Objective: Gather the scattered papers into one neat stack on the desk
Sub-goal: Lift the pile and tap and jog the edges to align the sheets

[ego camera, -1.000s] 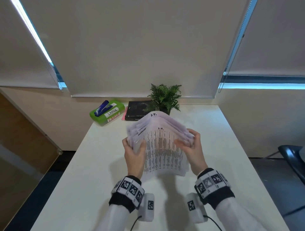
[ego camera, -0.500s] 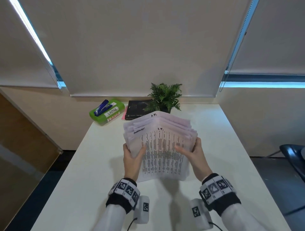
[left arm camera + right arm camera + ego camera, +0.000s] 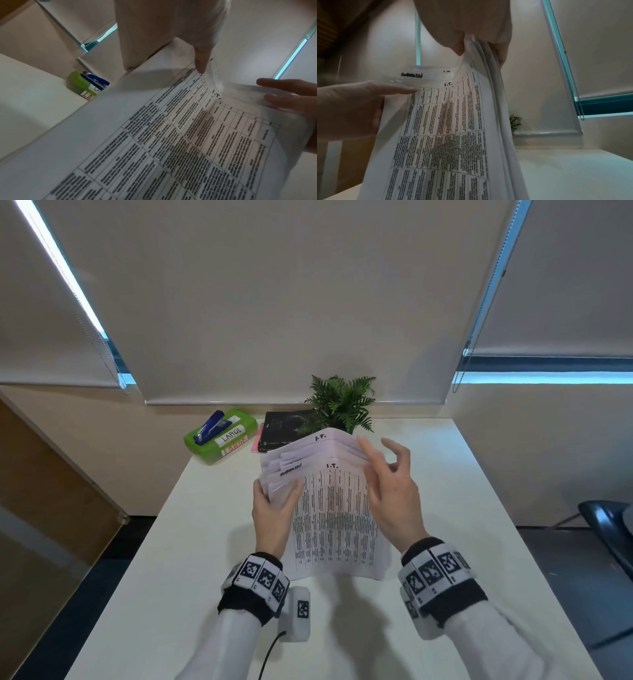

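A thick stack of printed papers [image 3: 332, 508] stands on its bottom edge on the white desk [image 3: 462, 508], leaning back, with its top edges fanned unevenly. My left hand [image 3: 274, 505] grips its left edge, thumb [image 3: 200, 60] on the front sheet and fingers behind. My right hand [image 3: 390, 484] is at the upper right edge. In the right wrist view its thumb [image 3: 458, 48] sits in front of the stack [image 3: 445, 135] and its fingers [image 3: 502, 56] behind. From the head its outer fingers look loosely spread.
At the desk's far edge are a green box [image 3: 236, 440] with a blue stapler [image 3: 210, 428] on it, a black book [image 3: 284, 428] and a small potted fern [image 3: 342, 402]. A dark chair [image 3: 609, 525] stands off the right side. Blinds cover the wall behind.
My right hand has slid up the stack's right edge toward the top corner and its fingers have loosened. The left hand keeps its grip and the stack stays upright.
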{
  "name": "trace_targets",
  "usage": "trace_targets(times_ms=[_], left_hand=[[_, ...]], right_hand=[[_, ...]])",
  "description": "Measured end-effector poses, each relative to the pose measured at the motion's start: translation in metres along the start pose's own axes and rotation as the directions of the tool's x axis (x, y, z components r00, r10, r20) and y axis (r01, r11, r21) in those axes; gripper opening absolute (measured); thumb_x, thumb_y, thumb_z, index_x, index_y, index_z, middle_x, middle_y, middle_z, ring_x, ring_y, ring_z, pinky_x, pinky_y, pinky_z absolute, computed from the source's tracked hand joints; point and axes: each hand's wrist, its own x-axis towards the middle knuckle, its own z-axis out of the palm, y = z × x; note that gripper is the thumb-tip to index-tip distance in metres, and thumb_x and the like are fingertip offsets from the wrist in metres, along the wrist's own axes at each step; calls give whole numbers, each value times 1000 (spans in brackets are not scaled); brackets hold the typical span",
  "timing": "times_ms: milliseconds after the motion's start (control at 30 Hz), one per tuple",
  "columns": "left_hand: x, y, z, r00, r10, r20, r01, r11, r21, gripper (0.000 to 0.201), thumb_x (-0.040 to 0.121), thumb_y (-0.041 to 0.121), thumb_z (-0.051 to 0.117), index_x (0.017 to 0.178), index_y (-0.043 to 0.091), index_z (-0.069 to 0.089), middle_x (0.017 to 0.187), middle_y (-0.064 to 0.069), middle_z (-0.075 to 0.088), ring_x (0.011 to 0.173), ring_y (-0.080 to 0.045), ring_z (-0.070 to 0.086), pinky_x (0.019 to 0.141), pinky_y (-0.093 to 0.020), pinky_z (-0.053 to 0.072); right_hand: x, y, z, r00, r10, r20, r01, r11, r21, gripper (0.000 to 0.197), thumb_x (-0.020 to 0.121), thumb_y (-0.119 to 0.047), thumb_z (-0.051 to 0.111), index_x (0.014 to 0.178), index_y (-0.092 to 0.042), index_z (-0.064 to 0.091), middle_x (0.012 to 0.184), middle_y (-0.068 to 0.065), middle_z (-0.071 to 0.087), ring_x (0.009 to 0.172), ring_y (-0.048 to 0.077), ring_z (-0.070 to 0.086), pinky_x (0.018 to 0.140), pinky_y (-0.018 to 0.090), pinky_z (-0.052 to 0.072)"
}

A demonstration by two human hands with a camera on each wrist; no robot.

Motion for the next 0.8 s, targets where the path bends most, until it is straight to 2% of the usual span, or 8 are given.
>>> trace_targets(times_ms=[67,167,300,467,567,633,733,800], left_hand=[[3,-2,-3,1000,14,8,-14,1000,2,79,59,55,79,124,22,49,130,-3,58,122,-22,55,104,-47,43],[4,-2,-5,999,23,40,-22,1000,-17,39,72,25,79,104,31,58,113,0,67,108,-19,64,99,-47,48],[7,-4,-9,997,19,72,-14,998,-63,37,75,15,76,104,29,58,111,-2,69,104,-20,66,97,-48,50],[7,-8,-9,996,-2,91,8,998,-66,37,75,17,76,105,30,58,110,-2,69,103,-20,66,97,-48,50],[8,-10,-9,997,-16,79,21,998,-63,39,73,21,78,108,26,59,112,-3,69,104,-20,66,97,-47,50],[10,-12,-9,997,-15,78,19,998,-54,48,70,28,80,113,21,60,113,-2,69,106,-20,66,98,-46,49],[9,-15,-10,996,-27,85,32,998,-54,46,74,25,78,116,16,61,111,-2,70,105,-20,66,98,-46,49],[7,-18,-9,996,-43,80,48,997,-58,42,77,23,75,116,14,61,111,-2,70,105,-20,66,98,-43,49]], right_hand=[[1,1,-1,1000,12,-9,-12,1000,-12,47,97,-22,45,142,-32,37,136,5,36,83,7,50,73,26,56],[0,3,-1,999,38,-11,-37,999,14,45,97,-21,46,140,-30,41,133,5,39,86,7,50,76,25,56],[-4,4,-2,997,41,-61,-38,998,54,36,96,-18,47,132,-23,53,130,8,43,83,8,49,77,19,49],[-10,5,-2,990,120,-75,-112,988,102,26,95,-18,49,119,-14,58,131,6,42,82,12,55,79,29,54],[-11,2,-2,996,88,-24,-86,995,56,35,97,-19,43,132,-18,49,139,4,37,81,9,54,75,27,54],[-10,1,-2,998,52,29,-52,998,26,43,97,-15,44,139,-25,43,144,4,32,88,13,56,77,25,54],[-9,2,-2,996,82,39,-82,997,3,41,96,-14,47,135,-25,51,147,7,31,103,16,56,90,30,52],[-9,1,-2,996,92,17,-92,996,4,42,96,-17,46,137,-26,48,148,6,29,95,13,57,88,28,51]])
